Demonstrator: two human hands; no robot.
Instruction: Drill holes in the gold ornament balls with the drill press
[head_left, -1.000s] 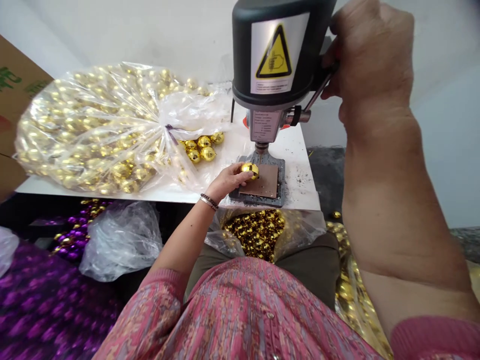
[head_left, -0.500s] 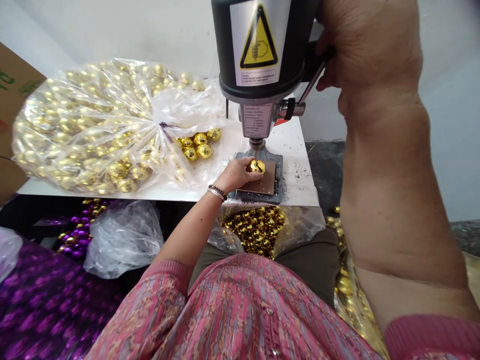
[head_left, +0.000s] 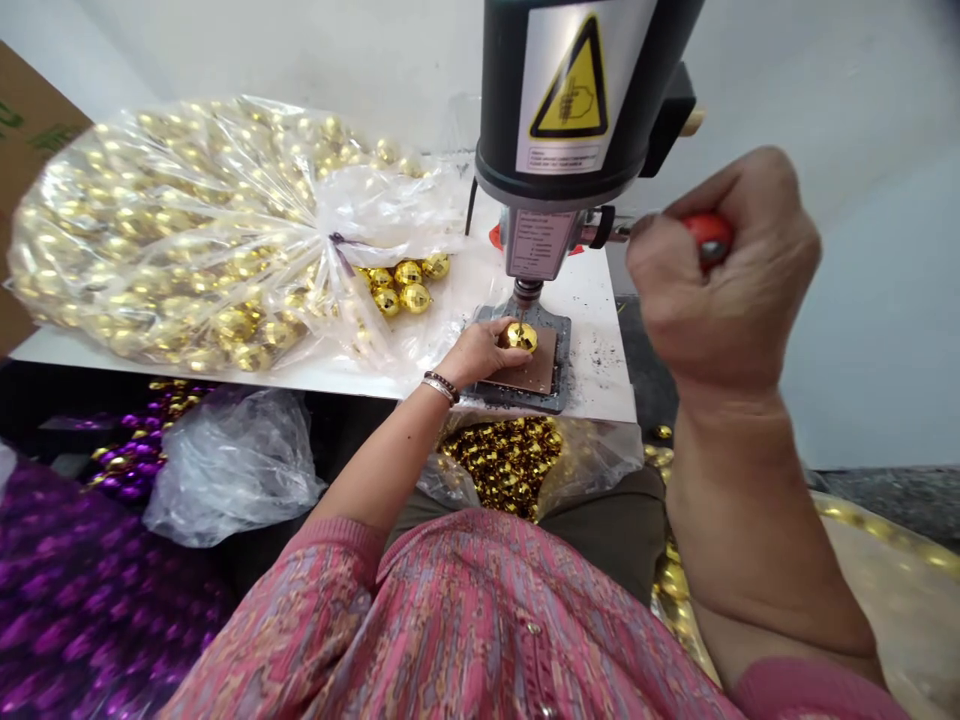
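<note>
Under the drill press (head_left: 574,110), my left hand (head_left: 484,350) pinches a shiny gold ball (head_left: 520,338) from its left side. The ball rests on a brown board (head_left: 536,372) laid over the grey metal base (head_left: 559,405). The thin drill bit (head_left: 522,318) points down at the top of the ball; whether it has entered cannot be made out. My right hand (head_left: 739,265) is wrapped round the red-knobbed lever (head_left: 709,238) at the machine's right side.
A large clear bag of gold balls (head_left: 172,240) covers the table's left part, with several loose gold balls (head_left: 409,285) beside its knot. Below the table edge sits an open bag of gold balls (head_left: 504,460). Purple balls (head_left: 82,620) lie lower left. Dark shavings dot the white table (head_left: 600,355).
My right hand has come down and nearer with the lever, and its red knob now shows. My left hand still holds the ball under the bit. The view has shifted slightly.
</note>
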